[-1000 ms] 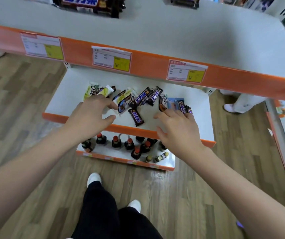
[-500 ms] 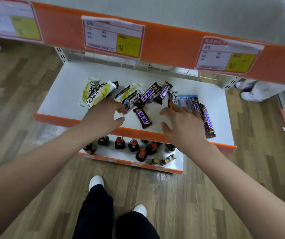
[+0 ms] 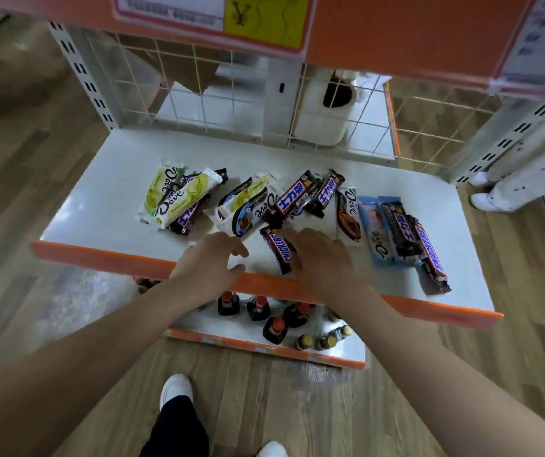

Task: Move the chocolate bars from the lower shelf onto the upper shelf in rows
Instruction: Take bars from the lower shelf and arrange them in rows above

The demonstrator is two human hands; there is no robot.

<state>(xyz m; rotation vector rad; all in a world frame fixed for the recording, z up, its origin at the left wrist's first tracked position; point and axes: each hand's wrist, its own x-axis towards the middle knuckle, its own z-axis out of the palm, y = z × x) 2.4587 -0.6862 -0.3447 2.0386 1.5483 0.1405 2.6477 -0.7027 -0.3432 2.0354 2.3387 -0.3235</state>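
Both hands have closed in; right hand (image 3: 320,255) touches Snickers bar (image 3: 279,250); left hand (image 3: 210,260) loose, empty.

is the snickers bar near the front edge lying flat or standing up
Lying flat. The Snickers bar rests logo-up on the lower shelf, with the right hand over its near end.

Left hand (image 3: 210,258), right hand (image 3: 319,255) outstretched, uncurled

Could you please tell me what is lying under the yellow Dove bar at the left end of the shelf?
A dark Snickers bar pokes out beneath the yellow Dove bar, beside another yellow Dove bar. Anything deeper in the pile is covered.
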